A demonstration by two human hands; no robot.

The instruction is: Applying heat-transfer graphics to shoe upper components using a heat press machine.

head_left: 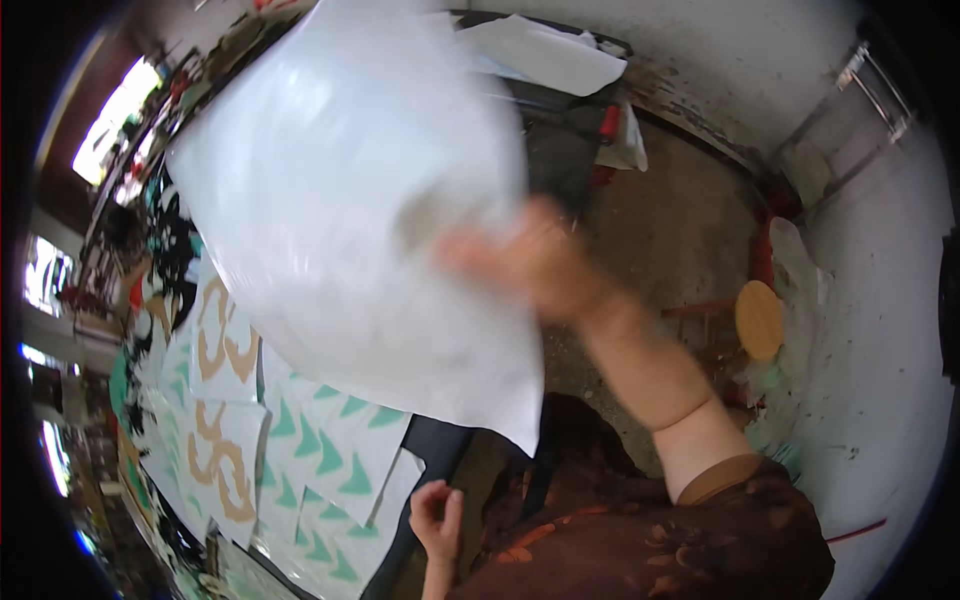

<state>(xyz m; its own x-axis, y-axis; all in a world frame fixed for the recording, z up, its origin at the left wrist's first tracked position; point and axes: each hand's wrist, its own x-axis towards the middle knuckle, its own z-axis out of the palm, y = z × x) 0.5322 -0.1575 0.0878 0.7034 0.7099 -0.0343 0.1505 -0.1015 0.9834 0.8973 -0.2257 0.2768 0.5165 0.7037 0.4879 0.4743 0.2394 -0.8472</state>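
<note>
A large white sheet hangs in the air over the table, blurred by motion. My right hand grips it near its right side, and a grey smudge-like patch shows beside the fingers. Low by the table's near edge is my left hand, loosely curled, with a gap between thumb and fingers and nothing seen in it. Beneath the raised sheet lie white sheets with green arrow-like shapes and others with tan curved shapes. The raised sheet hides part of the table.
At the far end, more white sheets rest on a dark surface. A round yellow-tan stool top stands by the white wall on the right. Cluttered shelves and bright windows line the left side.
</note>
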